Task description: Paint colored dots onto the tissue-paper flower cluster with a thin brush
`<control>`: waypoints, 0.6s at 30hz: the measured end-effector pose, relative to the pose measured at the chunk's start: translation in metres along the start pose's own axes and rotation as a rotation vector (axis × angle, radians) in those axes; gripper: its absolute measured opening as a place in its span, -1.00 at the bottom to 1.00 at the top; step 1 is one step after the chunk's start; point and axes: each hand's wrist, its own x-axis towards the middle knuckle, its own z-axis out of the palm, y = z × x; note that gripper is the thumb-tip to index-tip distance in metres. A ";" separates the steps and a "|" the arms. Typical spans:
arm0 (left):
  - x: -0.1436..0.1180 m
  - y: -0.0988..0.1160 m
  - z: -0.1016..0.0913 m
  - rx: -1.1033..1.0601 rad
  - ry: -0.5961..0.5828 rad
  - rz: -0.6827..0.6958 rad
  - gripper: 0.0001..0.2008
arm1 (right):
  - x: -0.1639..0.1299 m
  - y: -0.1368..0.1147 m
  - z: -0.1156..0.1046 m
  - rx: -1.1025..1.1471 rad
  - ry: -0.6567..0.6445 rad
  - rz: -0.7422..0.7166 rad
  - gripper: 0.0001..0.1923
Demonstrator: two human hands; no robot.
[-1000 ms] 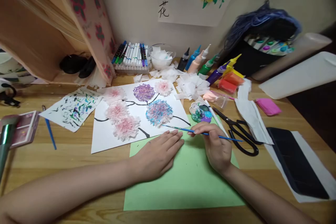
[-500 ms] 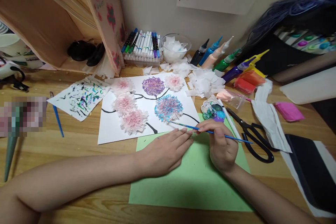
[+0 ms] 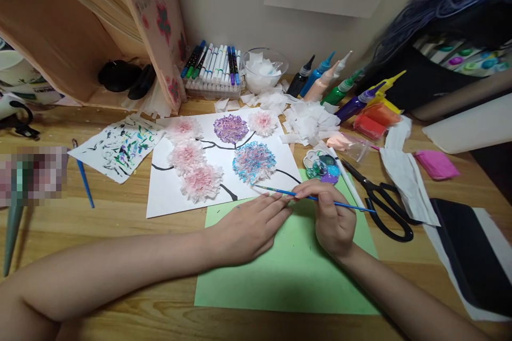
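My right hand (image 3: 334, 213) grips a thin blue paintbrush (image 3: 288, 192) in a pen hold. The brush tip is at the lower edge of a tissue-paper flower (image 3: 255, 162) with blue-painted petals and a pinkish middle. My left hand (image 3: 252, 226) lies flat, fingers stretched out, across the green sheet (image 3: 288, 282) and the near edge of the white paper (image 3: 164, 200). Black painted stems run over that paper. A purple flower (image 3: 231, 129) and several pale pink flowers (image 3: 201, 181) are on it too. Right of it sits a small paint palette (image 3: 320, 166).
Black scissors (image 3: 384, 197) and a white pen (image 3: 348, 180) lie right of the palette. Paint bottles (image 3: 316, 77), tissue scraps (image 3: 308, 120), a glass bowl (image 3: 264, 72) and markers (image 3: 214, 64) line the back. At left are a paint-smeared tissue (image 3: 120, 144) and another brush (image 3: 85, 178).
The whole view has shifted slightly, so everything sits a little further left and up. Both hands keep nearly the same pose, and the brush tip stays by the blue flower's lower edge.
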 end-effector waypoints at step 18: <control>-0.001 0.000 0.000 -0.012 -0.036 -0.011 -0.57 | -0.002 0.002 -0.001 0.022 0.073 0.065 -0.66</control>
